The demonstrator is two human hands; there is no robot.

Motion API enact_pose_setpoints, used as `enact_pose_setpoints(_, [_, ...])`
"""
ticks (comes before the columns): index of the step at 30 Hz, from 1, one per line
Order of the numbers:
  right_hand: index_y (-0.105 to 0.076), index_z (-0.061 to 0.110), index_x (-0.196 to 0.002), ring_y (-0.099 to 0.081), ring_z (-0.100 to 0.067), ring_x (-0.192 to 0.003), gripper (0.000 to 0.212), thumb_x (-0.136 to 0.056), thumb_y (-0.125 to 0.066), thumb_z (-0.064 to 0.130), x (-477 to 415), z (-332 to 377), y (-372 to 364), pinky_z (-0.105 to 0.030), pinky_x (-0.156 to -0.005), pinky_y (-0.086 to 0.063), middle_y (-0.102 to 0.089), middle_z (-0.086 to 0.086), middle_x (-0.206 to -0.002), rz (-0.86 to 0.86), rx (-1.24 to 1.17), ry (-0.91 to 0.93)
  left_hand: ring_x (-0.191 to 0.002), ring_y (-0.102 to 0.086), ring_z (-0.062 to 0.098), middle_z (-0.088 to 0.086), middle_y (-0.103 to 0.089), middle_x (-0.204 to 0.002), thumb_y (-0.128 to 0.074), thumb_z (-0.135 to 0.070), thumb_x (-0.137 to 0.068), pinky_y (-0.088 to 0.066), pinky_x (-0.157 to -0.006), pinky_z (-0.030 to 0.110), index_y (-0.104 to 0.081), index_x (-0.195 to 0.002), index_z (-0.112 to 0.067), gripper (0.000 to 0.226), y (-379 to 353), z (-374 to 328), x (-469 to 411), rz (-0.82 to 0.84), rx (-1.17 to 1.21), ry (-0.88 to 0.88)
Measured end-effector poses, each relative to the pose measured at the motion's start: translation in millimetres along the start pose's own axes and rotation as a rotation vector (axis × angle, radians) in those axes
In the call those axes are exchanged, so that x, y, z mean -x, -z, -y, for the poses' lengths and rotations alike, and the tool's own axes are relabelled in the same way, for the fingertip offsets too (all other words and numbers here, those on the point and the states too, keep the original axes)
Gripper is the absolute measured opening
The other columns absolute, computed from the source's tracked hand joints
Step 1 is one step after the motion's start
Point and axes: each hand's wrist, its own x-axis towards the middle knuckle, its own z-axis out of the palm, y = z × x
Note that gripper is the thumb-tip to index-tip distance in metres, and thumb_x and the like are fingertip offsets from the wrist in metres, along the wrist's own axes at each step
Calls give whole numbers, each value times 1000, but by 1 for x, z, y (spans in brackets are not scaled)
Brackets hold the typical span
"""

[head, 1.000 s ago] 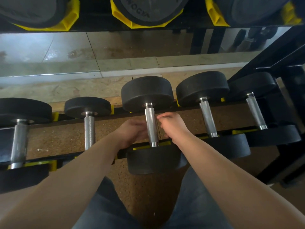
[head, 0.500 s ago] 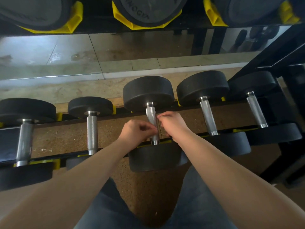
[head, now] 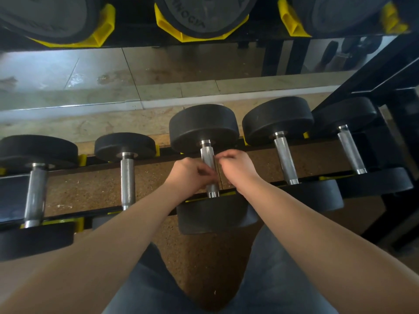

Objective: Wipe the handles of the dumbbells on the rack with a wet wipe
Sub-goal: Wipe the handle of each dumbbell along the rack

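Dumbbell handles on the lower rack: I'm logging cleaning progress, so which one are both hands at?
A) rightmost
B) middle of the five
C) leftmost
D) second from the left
B: the left hand and the right hand meet at the middle handle, with two dumbbells on each side of it.

The left hand (head: pixel 189 175) has risen from low on the left of the handle (head: pixel 207 155) of the middle dumbbell (head: pixel 204 126), and its fingers now curl across the bar's front. The right hand (head: pixel 238 166) has edged slightly higher, seemingly pinching at the bar.
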Motion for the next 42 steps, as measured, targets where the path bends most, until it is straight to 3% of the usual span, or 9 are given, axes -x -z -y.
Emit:
enact_pose_setpoints(4, [-67,29,-117,-59,-1,-90,21,-100,-59,22,6,-2,6,-21,-72,-50,-65,10,-110,22,87,145,-81,-75,7,-6,-76,-93,-84,-27,-84,-64,-80,32,-77,-102,-30,19,-5,-3,-6,-204,387,136])
enact_pose_setpoints(10, [-70,25,-118,-58,0,-90,21,-97,-68,28,6,-5,6,-9,-69,-41,-65,11,-105,26,313,350,-95,-75,12,0,-75,-107,-71,-12,-94,-63,-87,33,-71,-112,-24,21,-5,-7,7,-241,681,201])
enact_pose_setpoints(16, [-68,28,-104,-57,1,-85,8,-98,-66,30,-2,-4,10,-13,-67,-40,-62,15,-96,12,270,275,-98,-70,13,-3,-72,-111,-61,-15,-98,-62,-83,36,-63,-130,-27,34,-7,-2,15,-158,543,324])
enact_pose_setpoints(21, [-71,27,-103,-63,-9,-92,12,-91,-72,31,9,-9,26,-26,-73,-49,-67,5,-102,382,554,105,-96,-71,12,-7,-71,-111,-66,-25,-94,-61,-88,43,-56,-133,-35,41,-14,-5,18,-143,415,310])
enact_pose_setpoints(25, [-70,26,-108,-62,-9,-94,13,-95,-68,26,-5,-2,18,-21,-65,-41,-65,9,-101,175,323,101,-93,-71,11,-6,-70,-110,-67,-27,-94,-62,-86,42,-55,-133,-36,42,-15,-6,17,-137,381,325])
enact_pose_setpoints(29, [-70,21,-123,-59,-10,-95,25,-101,-59,18,-20,12,5,-22,-75,-44,-62,6,-106,41,285,168,-92,-71,12,-6,-69,-109,-64,-23,-96,-62,-83,39,-55,-135,-35,41,-14,-9,17,-159,364,340])
enact_pose_setpoints(32, [-70,19,-116,-64,-14,-94,19,-100,-61,23,-14,7,15,-25,-70,-48,-67,2,-108,235,465,101,-91,-72,12,-6,-70,-109,-65,-23,-96,-62,-85,41,-55,-134,-37,42,-14,-8,18,-148,354,349])
enact_pose_setpoints(35, [-68,20,-108,-62,-20,-92,15,-96,-67,27,-7,-2,24,-37,-81,-55,-66,-5,-105,483,518,-136,-93,-71,12,-6,-69,-109,-65,-24,-95,-62,-86,41,-55,-133,-38,41,-15,-8,15,-151,318,356])
enact_pose_setpoints(42, [-68,29,-107,-54,-19,-70,10,-99,-63,32,-35,3,16,-30,-60,-48,-66,-1,-100,277,77,-127,-90,-75,15,-4,-73,-103,-67,-27,-95,-63,-86,45,-56,-128,-42,38,-18,-7,11,-146,305,406])
